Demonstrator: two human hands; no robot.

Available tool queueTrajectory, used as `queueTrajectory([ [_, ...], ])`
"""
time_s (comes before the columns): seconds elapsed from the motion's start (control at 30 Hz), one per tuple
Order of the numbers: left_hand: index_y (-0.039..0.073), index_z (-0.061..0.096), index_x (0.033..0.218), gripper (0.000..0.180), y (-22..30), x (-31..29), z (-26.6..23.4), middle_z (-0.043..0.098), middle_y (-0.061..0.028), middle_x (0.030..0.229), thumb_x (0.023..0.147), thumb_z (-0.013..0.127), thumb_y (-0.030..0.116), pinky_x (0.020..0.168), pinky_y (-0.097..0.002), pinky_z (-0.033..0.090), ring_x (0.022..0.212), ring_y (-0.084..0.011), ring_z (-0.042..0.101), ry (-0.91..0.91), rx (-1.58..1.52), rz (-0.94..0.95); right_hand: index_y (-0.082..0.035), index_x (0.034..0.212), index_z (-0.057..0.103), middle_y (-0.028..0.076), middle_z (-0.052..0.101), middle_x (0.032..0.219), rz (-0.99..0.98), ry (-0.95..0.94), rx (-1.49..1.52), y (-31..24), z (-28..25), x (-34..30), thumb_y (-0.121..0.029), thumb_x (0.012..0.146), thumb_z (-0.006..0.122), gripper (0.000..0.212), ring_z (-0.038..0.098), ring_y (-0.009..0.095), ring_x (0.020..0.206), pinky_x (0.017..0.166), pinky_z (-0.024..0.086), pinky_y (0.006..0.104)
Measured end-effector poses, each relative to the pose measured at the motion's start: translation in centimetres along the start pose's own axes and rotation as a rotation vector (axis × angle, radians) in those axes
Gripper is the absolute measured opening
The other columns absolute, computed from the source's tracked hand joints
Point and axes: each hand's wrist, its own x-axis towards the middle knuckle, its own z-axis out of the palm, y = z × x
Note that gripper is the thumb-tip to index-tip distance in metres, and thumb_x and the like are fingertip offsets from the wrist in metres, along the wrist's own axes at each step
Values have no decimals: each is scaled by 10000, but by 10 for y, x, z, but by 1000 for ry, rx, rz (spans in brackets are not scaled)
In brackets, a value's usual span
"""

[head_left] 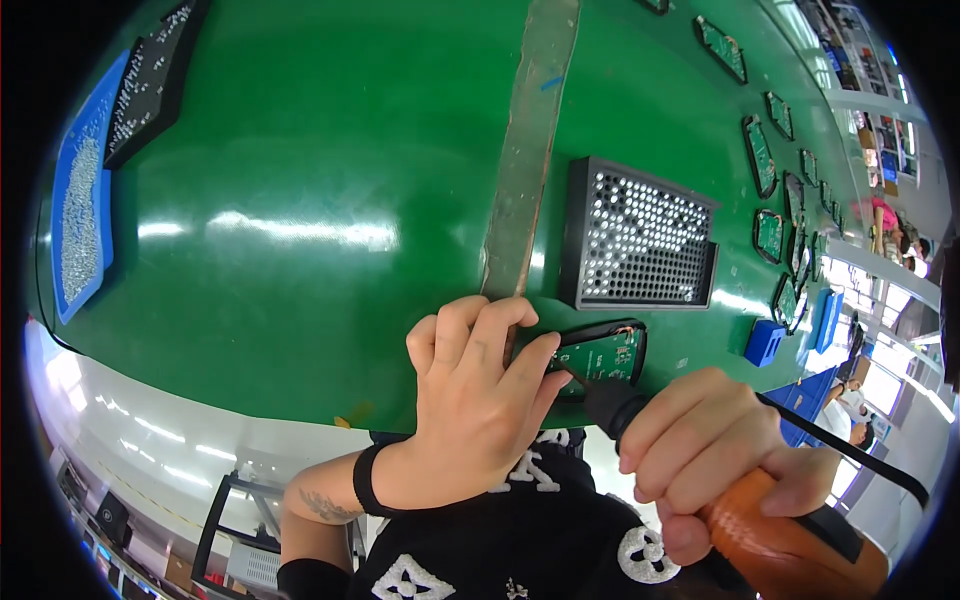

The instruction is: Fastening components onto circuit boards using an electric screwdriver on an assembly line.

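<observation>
Your right grip [715,440] clasps the orange screwdriver [800,550], angled to the circuit board [612,355]; left grip [472,400] alongside, pinching or not, can't tell!

On the table [300,330], a circuit board [612,350] lies near, a tray [580,235] beyond it; a tub [96,112] sits left, other boards [761,160] right, some perhaps overlapping.

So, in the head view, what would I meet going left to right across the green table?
Blue tray of small silvery pieces, slanting black tray, the person's left hand, black tray with round holes, small blue box.
</observation>
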Motion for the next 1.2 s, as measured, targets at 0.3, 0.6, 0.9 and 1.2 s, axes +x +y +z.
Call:
queueTrajectory([
  [0.3, 41, 598, 817, 185, 5, 35, -48, 577, -36, 689, 687, 729, 31, 508, -229, 413, 542, -135, 537, -255, -361, 4, -49, 1108, 384, 14, 530, 612, -358, 282, 35, -50, -34, 5, -12, 730, 628, 452, 533, 87, 465, 431, 487, 243],
  [0.6, -89, 567, 1021, 446, -55, 348, -50, 615, -168, 911, 713, 746, 179, 682, -314, 492, 766, -249, 613, 158, -371, -329, -159, 1149, 343, 33, 520, 625, -308, 447, -24, -41, -55, -2, 33, 757, 620, 518, 494, 188, 428, 418, 465, 334],
  [0.9, 27, 591, 1038, 507, -69, 345, 3, 594, -183, 1011, 656, 749, 321, 861, -395, 421, 998, -335, 540, -165, 127, 571, -150, 1160, 316, -16, 460, 636, -36, 272, -178, -16, -68, 10, -58, 811, 558, 435, 483, 113, 512, 516, 435, 270],
  [1.2, 23, 602, 876, 276, -18, 193, -52, 570, -145, 923, 655, 716, 143, 732, -372, 470, 844, -305, 563, -151, 309, 685, -163, 1147, 299, -4, 444, 655, 63, 348, -238, -6, -66, 7, -68, 834, 526, 398, 478, 123, 529, 563, 417, 303],
])
